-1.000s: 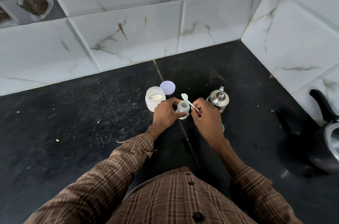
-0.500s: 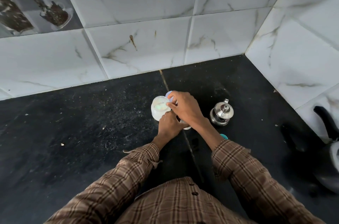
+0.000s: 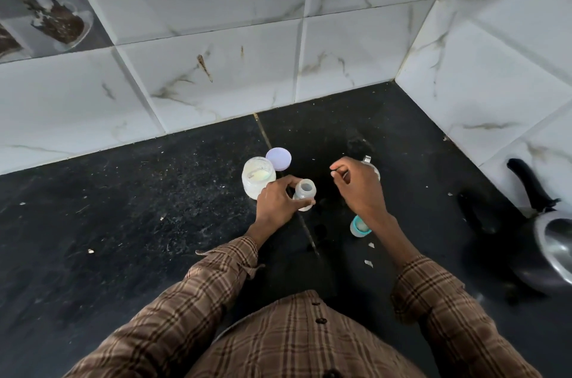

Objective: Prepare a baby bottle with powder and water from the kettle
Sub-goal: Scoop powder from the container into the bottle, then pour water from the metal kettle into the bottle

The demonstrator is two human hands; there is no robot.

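The small clear baby bottle (image 3: 305, 192) stands uncapped on the black counter, and my left hand (image 3: 275, 203) grips its body. Left of it is the open white powder jar (image 3: 257, 177) with a pale green spoon (image 3: 259, 174) lying inside. The jar's lilac lid (image 3: 278, 158) lies just behind it. My right hand (image 3: 359, 189) hovers with loosely curled fingers over the small steel kettle (image 3: 368, 161), hiding most of it and holding nothing. The bottle's teal cap (image 3: 359, 227) sits below my right wrist.
A large steel pot with a black handle (image 3: 554, 241) stands at the right edge. Marble-patterned tiled walls (image 3: 216, 74) meet in a corner behind the items. White flecks are scattered over the black counter (image 3: 139, 207).
My right hand has left the powder jar, where the spoon now lies, and swung right over the small kettle. My left hand still holds the bottle.
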